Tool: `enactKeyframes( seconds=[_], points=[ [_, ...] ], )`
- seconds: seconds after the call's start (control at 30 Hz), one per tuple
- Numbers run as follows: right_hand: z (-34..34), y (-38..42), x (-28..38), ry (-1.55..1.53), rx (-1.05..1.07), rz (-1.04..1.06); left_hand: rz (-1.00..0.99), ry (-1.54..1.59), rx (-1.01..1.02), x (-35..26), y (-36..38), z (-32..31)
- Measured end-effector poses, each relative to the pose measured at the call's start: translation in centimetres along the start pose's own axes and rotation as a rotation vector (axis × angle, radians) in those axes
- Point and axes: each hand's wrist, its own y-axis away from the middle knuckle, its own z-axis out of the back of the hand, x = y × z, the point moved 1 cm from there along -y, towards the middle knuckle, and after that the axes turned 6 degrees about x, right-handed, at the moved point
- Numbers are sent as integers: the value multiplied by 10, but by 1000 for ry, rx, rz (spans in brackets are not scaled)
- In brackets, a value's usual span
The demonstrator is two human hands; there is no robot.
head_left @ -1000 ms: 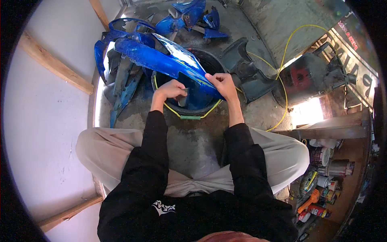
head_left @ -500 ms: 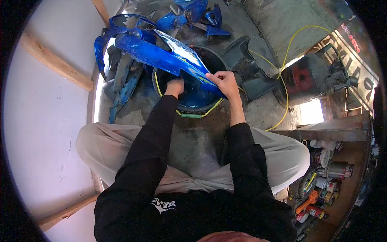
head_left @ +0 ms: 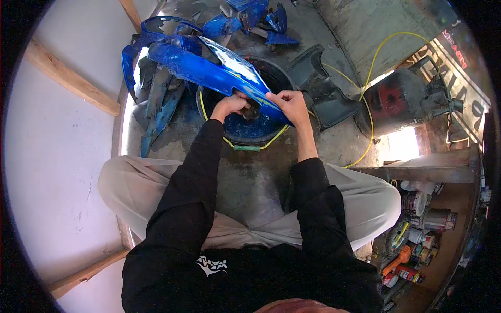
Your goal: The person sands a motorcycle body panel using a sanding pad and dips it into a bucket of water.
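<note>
A long blue motorcycle body panel with a glossy white-reflecting upper edge lies slanted over a dark bucket. Its narrow near end is pinched between the thumb and fingers of my right hand. Under the panel's lower edge, above the bucket's opening, my left hand is closed round a small dark wad, perhaps a rag or sponge. Part of the left fingers is hidden behind the panel. Bluish liquid shows inside the bucket, and its yellow handle with a green grip hangs toward me.
More blue panels lie at the back, with dirty dark pieces at the left. A black plastic part and a dark tank with a yellow hose are on the right. Cans fill a wooden shelf.
My left hand has risen out of the bucket and moved toward the panel's lower edge, with a dark wad now visible in it. My right hand and the panel have hardly moved.
</note>
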Motion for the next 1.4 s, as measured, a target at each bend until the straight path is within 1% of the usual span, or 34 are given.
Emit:
enactKeyframes(
  seconds=[0.03,0.1,0.13,0.27,0.3,0.37,0.4,0.43,0.5,0.53,0.6,0.63,0.7,0.73,0.8,0.83,0.9,0.93,0.97,1.03,1.07,1.1,1.17,1.23,1.3,1.37,1.4],
  points=[
    [-1,0,-1,5,-1,-3,0,1,-1,3,2,-2],
    [-2,-1,-3,-4,-6,0,44,-775,-234,3,12,-4],
    [-2,-1,-4,-14,-11,0,41,-773,-234,-4,15,-4],
    [-2,-3,-8,-7,1,-19,58,-1039,283,-23,24,-9],
    [-2,-3,-8,3,5,-6,56,-1039,282,-14,18,-9],
    [1,-2,-6,18,5,6,123,-731,-269,8,-1,-5],
    [1,-1,-6,15,6,-3,197,-732,-251,6,5,-5],
    [0,-2,-6,10,8,-10,199,-732,-253,3,11,-6],
    [-1,-4,-7,3,7,-14,266,-900,-7,5,13,-8],
    [-1,-4,-10,-2,3,-22,267,-901,-8,7,7,-9],
    [-3,-5,-12,-16,0,-4,160,-803,148,7,0,-13],
    [-2,-5,-13,-29,-2,13,159,-804,149,6,-1,-13],
    [-2,-4,-12,-11,-11,9,-91,-806,-38,3,-1,-11],
    [-1,-3,-11,7,-19,5,-92,-807,-40,7,0,-10],
    [-1,-3,-11,15,-17,13,-26,-714,-353,9,11,-11],
    [-1,-4,-11,21,-14,22,-27,-715,-357,5,18,-11],
    [-1,-2,-7,7,-19,21,-94,-718,-62,-12,35,-11],
    [-1,-1,-6,-6,-22,8,-138,-702,-102,-17,46,-16],
    [-2,-2,-6,-10,-18,8,-133,-702,-103,-22,56,-20],
    [0,-4,-10,14,-5,3,-233,-571,-250,-29,68,-26],
    [0,-5,-12,15,-7,0,-399,-603,-314,-31,77,-29],
    [0,-6,-14,0,-44,15,-401,-602,-310,-35,86,-31],
    [0,-6,-16,-14,-81,30,-361,-400,-224,-54,112,-30],
    [0,-5,-14,-4,-139,41,-379,-395,-229,-69,132,-20],
    [1,-4,-11,-13,-133,23,-440,-434,-225,-83,149,-5],
    [1,-3,-10,-22,-130,4,-468,-331,-303,-99,162,5],
    [1,-4,-11,-26,-138,-2,-494,-238,-287,-108,165,10]
  ],
)
